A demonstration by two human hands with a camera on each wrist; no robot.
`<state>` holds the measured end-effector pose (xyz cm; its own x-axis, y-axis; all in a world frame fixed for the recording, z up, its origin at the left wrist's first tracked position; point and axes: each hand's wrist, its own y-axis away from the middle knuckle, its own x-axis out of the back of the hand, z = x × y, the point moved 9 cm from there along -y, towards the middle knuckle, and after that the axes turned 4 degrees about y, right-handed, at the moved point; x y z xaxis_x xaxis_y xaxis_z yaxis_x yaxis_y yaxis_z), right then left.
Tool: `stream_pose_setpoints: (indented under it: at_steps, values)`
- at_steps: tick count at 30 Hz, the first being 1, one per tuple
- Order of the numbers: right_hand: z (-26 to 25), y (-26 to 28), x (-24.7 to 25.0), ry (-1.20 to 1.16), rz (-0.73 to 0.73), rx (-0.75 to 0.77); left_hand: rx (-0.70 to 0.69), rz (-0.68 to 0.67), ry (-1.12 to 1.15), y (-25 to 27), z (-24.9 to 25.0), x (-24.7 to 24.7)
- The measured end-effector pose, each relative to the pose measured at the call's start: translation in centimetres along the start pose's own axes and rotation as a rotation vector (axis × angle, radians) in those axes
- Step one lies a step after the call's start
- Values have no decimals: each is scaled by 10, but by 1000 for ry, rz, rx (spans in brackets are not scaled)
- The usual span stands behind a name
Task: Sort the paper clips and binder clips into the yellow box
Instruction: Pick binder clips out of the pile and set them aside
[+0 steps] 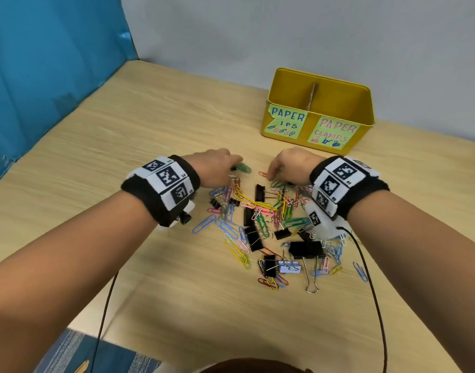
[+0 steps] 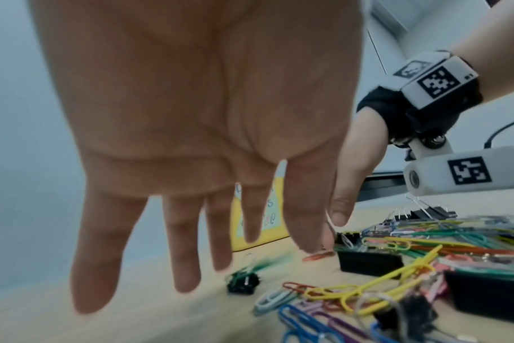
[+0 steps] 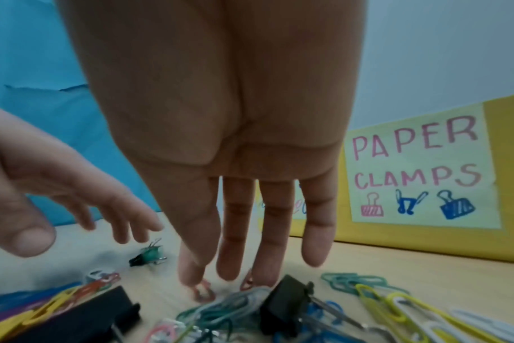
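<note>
A pile of coloured paper clips and black binder clips (image 1: 271,224) lies on the wooden table. The yellow box (image 1: 363,109) stands behind it to the right, split by a divider, with labels "PAPER CLIPS" on the left and "PAPER CLAMPS" (image 3: 420,162) on the right. My left hand (image 1: 220,168) hovers with straight, spread fingers (image 2: 188,243) over a small black binder clip tangled with a green paper clip (image 2: 242,283). My right hand (image 1: 285,168) points straight fingers (image 3: 238,243) down at the pile's far edge. Its fingertips touch a red paper clip (image 3: 204,293). Neither hand holds anything.
A blue panel (image 1: 42,76) walls the table's left side and a grey wall runs behind. Black cables (image 1: 371,286) trail from both wrists across the near table. A large black binder clip (image 1: 306,250) lies in the near part of the pile. A striped mat (image 1: 69,354) shows below the table's near edge.
</note>
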<state>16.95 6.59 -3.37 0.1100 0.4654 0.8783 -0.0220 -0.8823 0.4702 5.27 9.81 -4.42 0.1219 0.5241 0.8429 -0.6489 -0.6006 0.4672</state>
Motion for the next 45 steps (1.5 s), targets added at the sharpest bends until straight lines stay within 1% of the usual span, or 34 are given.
stream_pose_setpoints:
  at_steps: [2, 5, 6, 8, 13, 16, 17, 20, 23, 25, 27, 30, 32, 33, 35, 37, 38, 40, 42, 43, 45]
  values:
    - [2, 8, -2, 3, -14, 8, 32, 30, 51, 4, -5, 2]
    - [4, 15, -27, 118, -153, -31, 106, -50, 23, 7, -7, -13]
    - [4, 16, -31, 134, -160, -46, 114, -57, 22, 6, -6, -16]
    - [1, 14, -31, 100, -134, -38, 89, -53, 44, 1, 2, -18]
    - [-1, 11, -26, 78, -56, 30, -53, -29, 74, -4, 25, -20]
    - [3, 13, -26, 47, -42, 30, -70, -15, 79, -4, 28, -23]
    - [6, 13, -26, -1, -49, 18, -75, -4, 74, -5, 29, -23]
    - [18, 13, -28, -243, -61, -43, -81, 33, 89, -7, 26, -22]
    - [32, 15, -28, -514, -49, -77, -70, 39, 248, -9, 19, -19]
    - [38, 18, -23, -672, -20, -60, -77, 43, 374, -11, 14, -14]
    - [43, 21, -14, -813, 39, -33, -108, 44, 485, -11, 13, -4]
    - [49, 27, 5, -1094, 117, 3, -169, 55, 711, -11, 21, 18]
    - [54, 29, 28, -1256, 184, 42, -209, 133, 829, -12, 28, 44]
    - [57, 30, 41, -1307, 229, 58, -223, 193, 873, -14, 31, 60]
    - [65, 30, 75, -1350, 357, 98, -223, 354, 935, -21, 34, 95]
    - [76, 28, 110, -1366, 521, 109, -190, 522, 946, -31, 35, 127]
    - [81, 26, 124, -1366, 606, 91, -165, 590, 942, -36, 37, 138]
    - [92, 20, 146, -1302, 764, 28, -123, 678, 920, -48, 43, 155]
    - [99, 8, 158, -1179, 881, -60, -76, 732, 897, -59, 48, 163]
    - [99, 3, 158, -1084, 912, -116, -54, 741, 885, -64, 48, 162]
    - [96, -4, 153, -892, 917, -210, -22, 701, 768, -73, 51, 160]
